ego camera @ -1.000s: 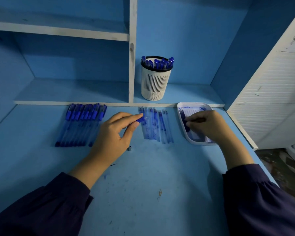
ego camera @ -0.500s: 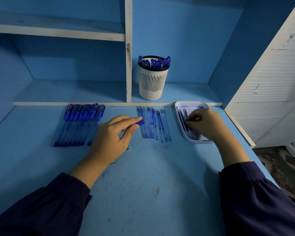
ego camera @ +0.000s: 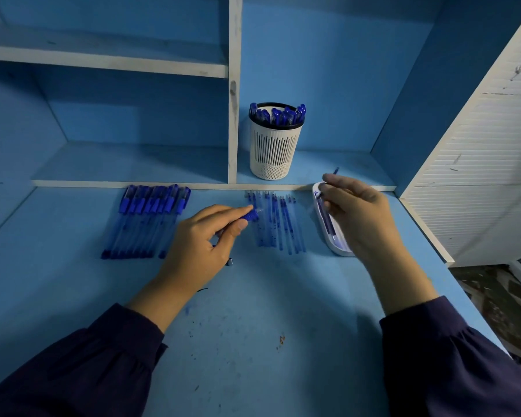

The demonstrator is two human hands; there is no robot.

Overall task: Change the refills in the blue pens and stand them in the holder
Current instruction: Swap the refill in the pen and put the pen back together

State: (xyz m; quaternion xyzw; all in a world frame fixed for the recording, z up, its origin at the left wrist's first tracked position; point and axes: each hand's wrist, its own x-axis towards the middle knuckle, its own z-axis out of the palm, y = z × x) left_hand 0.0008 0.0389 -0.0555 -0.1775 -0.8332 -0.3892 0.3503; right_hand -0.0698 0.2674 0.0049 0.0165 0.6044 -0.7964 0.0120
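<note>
On ink-speckled blue desk (ego camera: 253,341): pens (ego camera: 146,224), refills (ego camera: 275,225), tray (ego camera: 338,250); holder (ego camera: 272,152) behind.

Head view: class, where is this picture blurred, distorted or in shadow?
Head view: the right hand is motion-blurred, the left hand sharper; the white cabinet leans from wide-angle distortion; dim light, soft shadow on the desk beside the right forearm.

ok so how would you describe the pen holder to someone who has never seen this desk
Find the white upright divider of the blue shelf unit; just right of its foot, on the low shelf, stands the pen holder. It is a white slotted cup with a black rim, the only upright container, with blue pens poking out.
</note>
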